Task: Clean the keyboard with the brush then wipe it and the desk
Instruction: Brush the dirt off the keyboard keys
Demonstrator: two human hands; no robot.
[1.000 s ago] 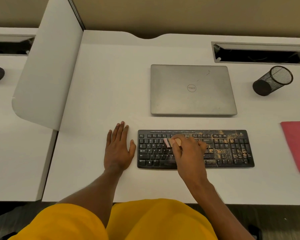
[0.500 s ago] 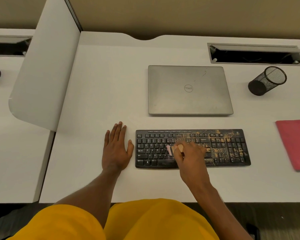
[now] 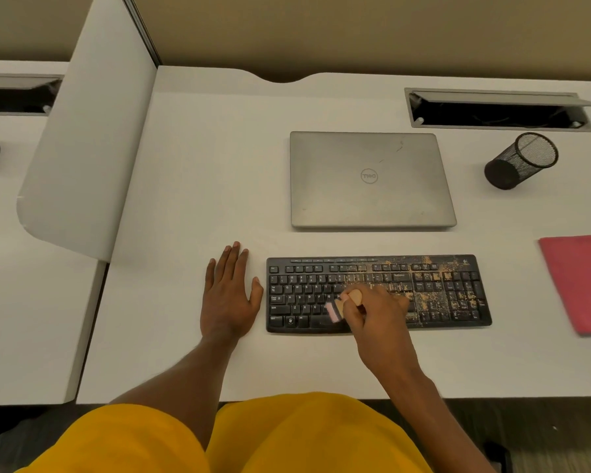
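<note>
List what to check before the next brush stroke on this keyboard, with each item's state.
1. Brush gripped firmly by the right hand: ok.
2. Bristles touching the keys: cannot tell, that spot is blurred.
3. Keyboard steadied: not ok, the left hand lies flat on the desk beside it.
4. Debris cleared: not ok, brown specks cover the right half.
5. Red cloth ready for wiping: ok, it lies to the right of the keyboard.
6. Laptop shut against flying crumbs: ok.
</note>
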